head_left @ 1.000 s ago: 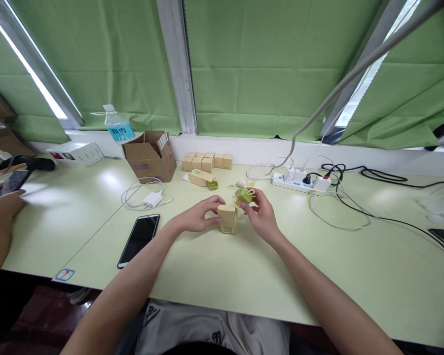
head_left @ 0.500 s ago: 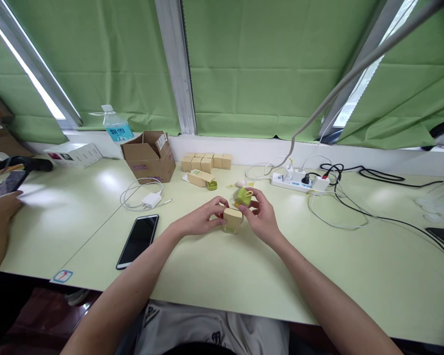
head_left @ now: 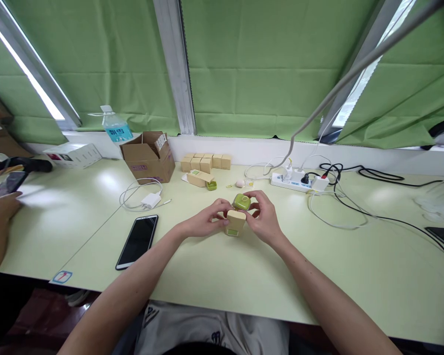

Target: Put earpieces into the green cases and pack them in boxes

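Note:
My left hand (head_left: 207, 219) is closed, with its fingers at the side of a small tan cardboard box (head_left: 236, 222) that has a green label low on its front. In my right hand (head_left: 263, 219) is a small shiny green case (head_left: 241, 201) with a yellowish loop, held just behind the top of that box. The right thumb also comes close to the box; whether it touches is hard to tell. Beyond the hands lie an opened tan box (head_left: 199, 178), a small green open container (head_left: 212, 185) and a little pale pink object (head_left: 240, 183).
Several tan boxes (head_left: 206, 161) stand in rows by the wall, beside a brown carton (head_left: 148, 160). A phone (head_left: 137, 241) and white charger (head_left: 151, 199) lie left. A power strip (head_left: 294, 183) with cables is on the right. Another person's hand (head_left: 2, 207) holds a phone at far left.
The green case has tipped and now shows its flatter face, with the loop on top. The tan box has shifted slightly right and toward me, along with my left hand.

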### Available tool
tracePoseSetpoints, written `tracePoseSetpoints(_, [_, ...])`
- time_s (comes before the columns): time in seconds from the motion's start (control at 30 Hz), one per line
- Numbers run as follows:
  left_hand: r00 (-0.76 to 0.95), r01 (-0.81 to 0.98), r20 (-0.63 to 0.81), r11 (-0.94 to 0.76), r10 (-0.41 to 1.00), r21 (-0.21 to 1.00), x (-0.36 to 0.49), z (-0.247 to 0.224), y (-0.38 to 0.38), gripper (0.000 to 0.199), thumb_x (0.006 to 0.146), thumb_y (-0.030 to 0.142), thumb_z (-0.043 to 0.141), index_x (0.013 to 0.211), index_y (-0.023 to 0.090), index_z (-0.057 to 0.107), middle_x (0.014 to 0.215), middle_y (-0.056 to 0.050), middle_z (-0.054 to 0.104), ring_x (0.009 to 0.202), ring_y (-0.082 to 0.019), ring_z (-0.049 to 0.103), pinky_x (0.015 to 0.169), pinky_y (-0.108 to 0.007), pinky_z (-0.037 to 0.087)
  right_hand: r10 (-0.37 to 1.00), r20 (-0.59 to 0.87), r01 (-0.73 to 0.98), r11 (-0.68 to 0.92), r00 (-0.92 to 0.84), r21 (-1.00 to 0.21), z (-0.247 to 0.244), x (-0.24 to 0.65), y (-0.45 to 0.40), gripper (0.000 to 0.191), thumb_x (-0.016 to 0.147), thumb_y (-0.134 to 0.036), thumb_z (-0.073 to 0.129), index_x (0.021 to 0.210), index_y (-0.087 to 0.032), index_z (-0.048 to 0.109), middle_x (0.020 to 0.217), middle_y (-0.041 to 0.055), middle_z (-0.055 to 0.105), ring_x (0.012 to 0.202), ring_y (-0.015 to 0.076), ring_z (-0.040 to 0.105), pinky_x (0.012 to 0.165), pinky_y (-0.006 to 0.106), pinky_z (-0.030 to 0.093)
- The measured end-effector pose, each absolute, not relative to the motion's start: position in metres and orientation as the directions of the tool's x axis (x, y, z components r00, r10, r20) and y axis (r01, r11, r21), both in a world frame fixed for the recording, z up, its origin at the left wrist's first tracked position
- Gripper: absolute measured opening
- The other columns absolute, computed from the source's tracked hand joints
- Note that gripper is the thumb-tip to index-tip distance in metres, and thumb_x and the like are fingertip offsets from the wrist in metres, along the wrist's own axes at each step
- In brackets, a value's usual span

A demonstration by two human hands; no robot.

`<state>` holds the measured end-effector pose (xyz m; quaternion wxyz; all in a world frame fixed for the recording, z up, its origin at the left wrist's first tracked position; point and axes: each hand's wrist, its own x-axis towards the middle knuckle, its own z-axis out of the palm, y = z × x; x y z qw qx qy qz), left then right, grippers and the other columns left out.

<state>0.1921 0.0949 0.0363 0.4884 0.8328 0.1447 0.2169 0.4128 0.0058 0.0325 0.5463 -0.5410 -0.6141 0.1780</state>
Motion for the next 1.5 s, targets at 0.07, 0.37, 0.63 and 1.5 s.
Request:
tracePoseSetpoints(0.07, [0.869, 0.003, 0.207, -0.422, 0.449, 0.907, 0.191, 0.035, 0.100, 0.022, 0.099, 0.040, 0.071, 0.116, 0.025, 0.075, 0.132, -0.010, 0.054, 0.126, -0.024, 0.060, 0.104, -0.039, 0.058, 0.865, 0.478, 0.492, 0.354, 0.152, -0.796, 0.033, 0.413, 0.005, 0.034, 0.082, -0.034, 0.077, 0.113, -0.024, 0.065, 0.120, 0.0064, 0.068, 0.078, 0.0180, 0.070, 0.055, 0.030, 0.050])
tracePoseSetpoints(0.37, [0.887, -0.044, 0.218, -0.396, 0.406, 0.917, 0.188, 0.034, 0.113, 0.011, 0.085, 0.031, 0.086, 0.094, 0.025, 0.085, 0.119, -0.012, 0.066, 0.141, -0.032, 0.054, 0.111, -0.047, 0.054, 0.915, 0.404, 0.711, 0.296, -0.017, -0.638, 0.051, 0.412, -0.007, 0.031, 0.081, -0.025, 0.079, 0.110, -0.026, 0.069, 0.112, 0.0025, 0.071, 0.088, 0.0196, 0.069, 0.066, 0.031, 0.049])
tracePoseSetpoints(0.63, [0.887, -0.053, 0.208, -0.357, 0.413, 0.933, 0.186, 0.031, 0.114, 0.014, 0.077, 0.018, 0.085, 0.090, 0.024, 0.086, 0.125, -0.011, 0.065, 0.136, -0.030, 0.060, 0.115, -0.046, 0.052, 0.945, 0.320, 0.900, 0.194, -0.066, -0.390, 0.058, 0.395, -0.020, 0.036, 0.091, -0.024, 0.071, 0.126, -0.027, 0.062, 0.129, 0.0047, 0.071, 0.092, 0.0208, 0.070, 0.060, 0.031, 0.037])
tracePoseSetpoints(1.5, [0.881, -0.022, 0.179, -0.341, 0.437, 0.940, 0.187, 0.033, 0.109, 0.014, 0.083, 0.027, 0.087, 0.093, 0.020, 0.082, 0.130, -0.012, 0.054, 0.125, -0.028, 0.065, 0.106, -0.047, 0.060, 0.950, 0.302, 0.935, 0.173, -0.076, -0.309, 0.051, 0.399, -0.017, 0.008, 0.090, -0.018, 0.068, 0.094, -0.025, 0.069, 0.095, 0.0045, 0.081, 0.077, 0.0237, 0.072, 0.061, 0.031, 0.035])
